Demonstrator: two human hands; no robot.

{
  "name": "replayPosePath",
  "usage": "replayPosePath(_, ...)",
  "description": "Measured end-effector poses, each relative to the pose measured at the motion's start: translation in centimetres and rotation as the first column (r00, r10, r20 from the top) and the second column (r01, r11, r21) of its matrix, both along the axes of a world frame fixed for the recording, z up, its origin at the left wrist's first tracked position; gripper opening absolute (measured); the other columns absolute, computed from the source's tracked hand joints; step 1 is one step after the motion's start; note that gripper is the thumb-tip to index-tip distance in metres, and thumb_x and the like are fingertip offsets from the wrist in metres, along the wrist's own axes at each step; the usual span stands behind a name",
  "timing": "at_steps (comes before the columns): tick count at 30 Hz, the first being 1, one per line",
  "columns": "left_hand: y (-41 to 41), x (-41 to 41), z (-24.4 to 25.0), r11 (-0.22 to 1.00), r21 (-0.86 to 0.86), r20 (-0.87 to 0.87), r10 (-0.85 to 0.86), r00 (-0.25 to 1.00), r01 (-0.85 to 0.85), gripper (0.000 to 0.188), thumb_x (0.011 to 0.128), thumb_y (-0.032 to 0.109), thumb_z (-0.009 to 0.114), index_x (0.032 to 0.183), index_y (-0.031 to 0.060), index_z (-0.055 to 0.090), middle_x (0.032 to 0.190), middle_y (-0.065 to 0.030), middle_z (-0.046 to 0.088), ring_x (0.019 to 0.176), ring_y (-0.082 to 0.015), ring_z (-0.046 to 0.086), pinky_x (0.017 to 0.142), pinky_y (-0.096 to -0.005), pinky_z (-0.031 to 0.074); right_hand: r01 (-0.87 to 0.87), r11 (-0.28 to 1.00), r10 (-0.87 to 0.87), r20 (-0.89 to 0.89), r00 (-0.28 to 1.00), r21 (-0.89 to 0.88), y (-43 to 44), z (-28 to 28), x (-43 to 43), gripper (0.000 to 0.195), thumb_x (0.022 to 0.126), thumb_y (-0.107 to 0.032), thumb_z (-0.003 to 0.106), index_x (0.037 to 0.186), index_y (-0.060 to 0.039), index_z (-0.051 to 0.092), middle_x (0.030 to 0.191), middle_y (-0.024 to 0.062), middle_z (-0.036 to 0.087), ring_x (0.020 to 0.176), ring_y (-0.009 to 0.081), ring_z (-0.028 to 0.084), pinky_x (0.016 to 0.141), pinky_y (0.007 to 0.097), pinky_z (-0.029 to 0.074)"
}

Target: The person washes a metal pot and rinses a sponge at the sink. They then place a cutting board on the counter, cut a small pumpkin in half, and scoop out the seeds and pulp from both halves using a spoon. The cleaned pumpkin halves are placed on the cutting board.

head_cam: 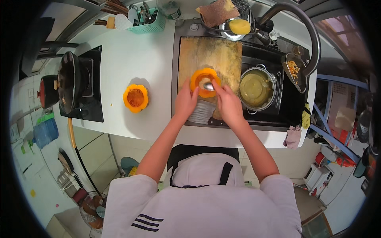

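On the wooden cutting board (pixel 210 53), my left hand (pixel 186 100) steadies a hollowed orange pumpkin (pixel 195 79) by its left side. My right hand (pixel 228 102) holds a metal spoon (pixel 209 86), its bowl inside the pumpkin's opening; the fingers cover much of its handle. A cleaver (pixel 203 112) lies flat on the board's near part, between my forearms, its dark handle pointing right. To the left, a second hollowed pumpkin (pixel 135 98) stands on the white counter (pixel 157 65). A metal pot (pixel 256 88) with yellowish contents sits in the sink, right of the board.
The black sink (pixel 290 110) lies at the right, beneath a curved faucet (pixel 315 38). A strainer basket (pixel 300 78) with scraps stands at its far right. A lidded wok (pixel 70 81) is on the left hob (pixel 95 104). A green utensil basket (pixel 154 25) stands at the back.
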State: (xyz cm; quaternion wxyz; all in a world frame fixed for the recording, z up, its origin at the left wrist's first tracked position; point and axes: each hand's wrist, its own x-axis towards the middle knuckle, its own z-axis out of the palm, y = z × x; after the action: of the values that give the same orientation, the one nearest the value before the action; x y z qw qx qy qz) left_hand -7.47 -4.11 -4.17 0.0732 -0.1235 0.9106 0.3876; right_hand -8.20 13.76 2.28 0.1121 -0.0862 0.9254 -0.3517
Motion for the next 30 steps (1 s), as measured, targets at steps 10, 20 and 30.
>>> replayPosePath(10,1.4,-0.7,-0.5,0.83,0.446,0.208,0.269,0.941,-0.335,0.043,0.093,0.012,0.059,0.134,0.0034,0.052,0.07,-0.0077,0.06,0.044,-0.0133,0.056,0.039,-0.0271,0.046,0.008,0.998,0.002,-0.168,0.986,0.06,-4.1,-4.6,-1.8,0.041,0.081,-0.003,0.059,0.12,-0.0101,0.064,0.102,0.0076,0.056,0.077,0.0289,0.065,0.065,0.0392,0.053)
replayPosePath(20,1.4,-0.5,-1.5,0.826,0.462,0.191,0.264,0.946,-0.324,0.042,0.095,0.013,0.055,0.134,0.0006,0.049,0.077,-0.0084,0.061,0.049,-0.0144,0.062,0.041,-0.025,0.049,0.079,0.996,-0.07,-0.237,0.969,0.03,-3.5,-5.5,-1.2,0.041,0.077,0.002,0.06,0.116,-0.0091,0.066,0.097,0.0075,0.057,0.073,0.0281,0.064,0.064,0.0385,0.054)
replayPosePath(30,1.8,-0.8,-1.2,0.823,0.452,0.182,0.293,0.939,-0.344,0.043,0.093,0.009,0.057,0.134,-0.0001,0.051,0.068,-0.0096,0.063,0.043,-0.0145,0.059,0.041,-0.0276,0.047,-0.104,0.938,0.135,-0.071,0.988,0.33,-3.3,-4.4,-2.2,0.032,0.079,-0.003,0.06,0.11,-0.01,0.068,0.099,0.0095,0.059,0.072,0.0278,0.066,0.061,0.0379,0.054)
